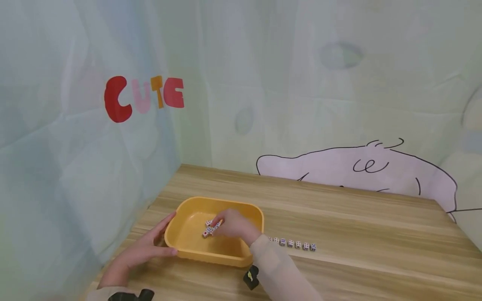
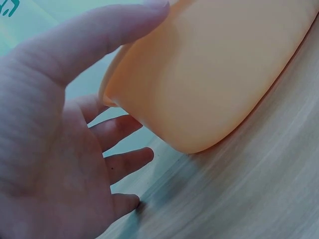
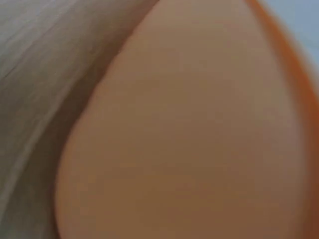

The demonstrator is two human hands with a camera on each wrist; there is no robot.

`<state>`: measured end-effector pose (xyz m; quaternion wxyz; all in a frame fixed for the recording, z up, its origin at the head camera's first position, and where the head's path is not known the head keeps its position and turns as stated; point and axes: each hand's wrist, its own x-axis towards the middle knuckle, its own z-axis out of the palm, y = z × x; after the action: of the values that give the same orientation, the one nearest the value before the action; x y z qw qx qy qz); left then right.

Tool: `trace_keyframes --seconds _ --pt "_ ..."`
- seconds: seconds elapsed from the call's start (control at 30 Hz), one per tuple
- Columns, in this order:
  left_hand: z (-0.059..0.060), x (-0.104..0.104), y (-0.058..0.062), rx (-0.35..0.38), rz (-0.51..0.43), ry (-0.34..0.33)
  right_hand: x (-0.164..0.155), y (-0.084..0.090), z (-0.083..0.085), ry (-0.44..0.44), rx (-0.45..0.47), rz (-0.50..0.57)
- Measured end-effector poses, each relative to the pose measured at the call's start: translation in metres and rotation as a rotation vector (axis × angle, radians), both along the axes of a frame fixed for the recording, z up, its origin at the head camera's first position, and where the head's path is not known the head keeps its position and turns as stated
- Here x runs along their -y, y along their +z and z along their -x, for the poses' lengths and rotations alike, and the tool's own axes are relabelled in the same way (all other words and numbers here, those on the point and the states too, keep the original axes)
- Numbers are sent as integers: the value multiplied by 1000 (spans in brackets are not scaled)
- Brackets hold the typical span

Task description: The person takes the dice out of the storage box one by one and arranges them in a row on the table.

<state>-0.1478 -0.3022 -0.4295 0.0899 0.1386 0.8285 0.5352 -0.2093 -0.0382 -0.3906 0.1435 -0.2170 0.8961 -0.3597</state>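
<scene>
While the left hand point(image 1: 150, 246) braces one yellow tray point(image 1: 211, 258) at its left end, fingers and thumb spread and fairly straight against it, the right hand point(image 1: 233, 223) reaches inside with bent fingers at a small cluster of dice point(image 1: 208, 230). Whether those fingers pinch a die cannot be told. The hand hides part of the cluster, so its count is uncertain; roughly five white dice show, the nearest with a single red pip.

The tray sits toward the near left of the wooden table point(image 1: 339, 209), its long axis running left to right, the right end turned slightly nearer. Just right of it, seven dice are visible in one row point(image 1: 290, 243), the leftmost partly hidden; the line slants gently nearer toward its right end.

One word, "CUTE" point(image 1: 142, 108), is spelled in four coloured letters on the left backdrop point(image 1: 94, 175). One outlined cartoon figure point(image 1: 327, 165) spans the far right backdrop.
</scene>
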Motion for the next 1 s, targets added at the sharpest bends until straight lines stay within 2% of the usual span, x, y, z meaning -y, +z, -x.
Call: trace_keyframes --seconds 0.27,0.53,0.77,1.0 --pt "0 -2 -3 27 -4 6 2 -16 3 -19 -31 -14" --pt "-1 -2 -3 10 -12 1 5 -26 4 -25 -62 -31" --pt "0 -2 -4 17 -29 4 6 -27 5 -30 -87 -62" --pt "0 -1 0 7 -13 -2 7 -26 7 -27 -124 -77"
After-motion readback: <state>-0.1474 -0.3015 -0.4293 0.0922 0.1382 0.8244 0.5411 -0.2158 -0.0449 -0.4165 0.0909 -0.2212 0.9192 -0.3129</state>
